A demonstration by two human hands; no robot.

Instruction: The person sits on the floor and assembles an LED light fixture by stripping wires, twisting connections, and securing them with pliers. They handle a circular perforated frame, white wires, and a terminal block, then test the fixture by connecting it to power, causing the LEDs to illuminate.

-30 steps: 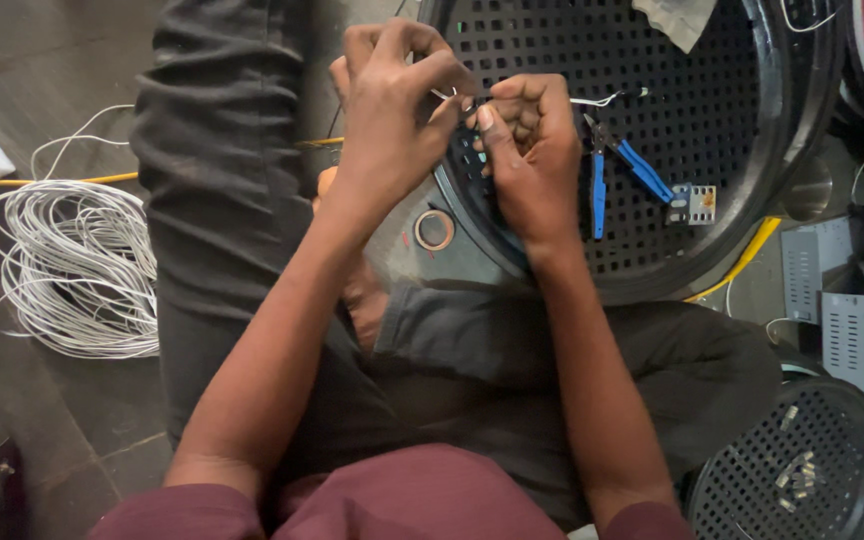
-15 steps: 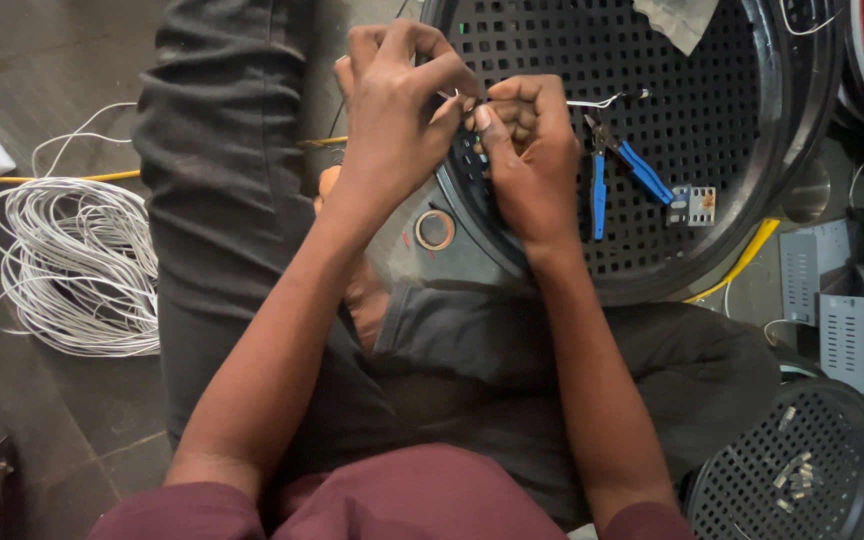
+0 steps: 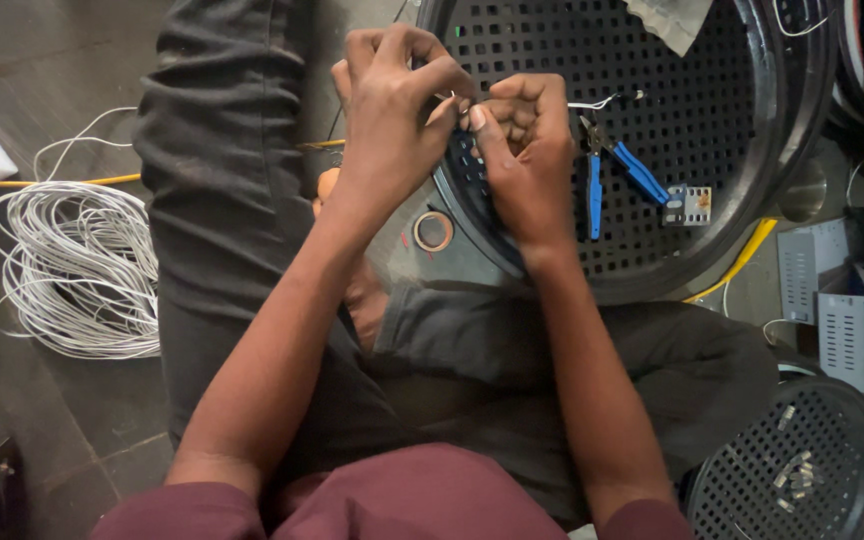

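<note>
White wire (image 3: 592,102) stays pinched by both hands (image 3: 457,135), unmoved since earlier.

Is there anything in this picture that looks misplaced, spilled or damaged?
Nothing looks damaged or spilled. The white wire coil lies loose on the floor, and blue-handled pliers rest on the black perforated disc beside the right hand.

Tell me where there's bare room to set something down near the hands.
Bare perforated surface on the black round grille lies above the blue-handled pliers and below the small grey connector block. Bare floor lies above the white wire coil. It is crowded where the left hand and right hand meet, by the tape roll.
</note>
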